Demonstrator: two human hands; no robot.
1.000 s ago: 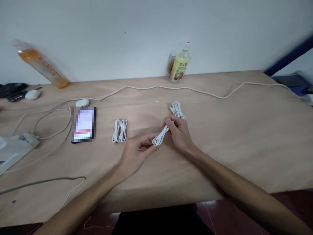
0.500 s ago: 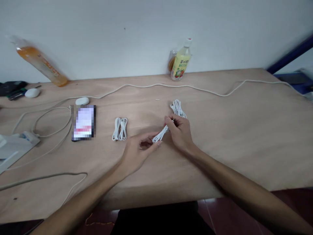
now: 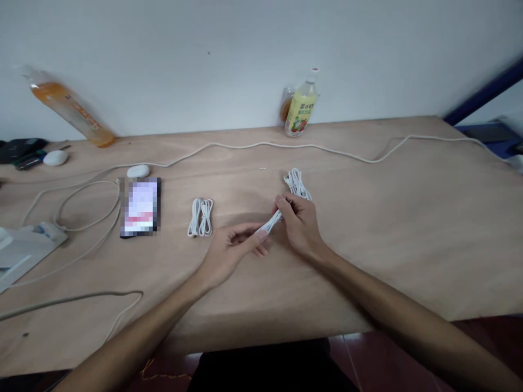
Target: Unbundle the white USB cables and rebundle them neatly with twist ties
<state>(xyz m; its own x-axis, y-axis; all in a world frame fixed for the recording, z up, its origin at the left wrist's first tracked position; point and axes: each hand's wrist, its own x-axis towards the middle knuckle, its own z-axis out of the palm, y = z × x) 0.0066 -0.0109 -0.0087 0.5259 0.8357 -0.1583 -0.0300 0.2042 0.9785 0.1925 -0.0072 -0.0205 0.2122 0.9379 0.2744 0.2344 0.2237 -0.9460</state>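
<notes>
Between my hands, just above the table, is a bundled white cable (image 3: 271,222). My left hand (image 3: 232,247) pinches its near end between thumb and fingers. At the other end, my right hand (image 3: 300,220) grips the bundle, and its fingers hide that part. A second coiled white cable (image 3: 298,183) lies right behind my right hand, partly covered by it. To the left of my left hand rests another folded white cable (image 3: 200,217), flat on the wood.
A phone (image 3: 141,207) and a white oval case (image 3: 138,171) lie to the left. A long white cord (image 3: 294,145) crosses the wooden table (image 3: 408,228). A yellow drink bottle (image 3: 301,109) and an orange one (image 3: 77,114) stand by the wall.
My left thumb has closed down onto the near end of the cable bundle, covering its loops. My right hand keeps its grip in nearly the same place.
</notes>
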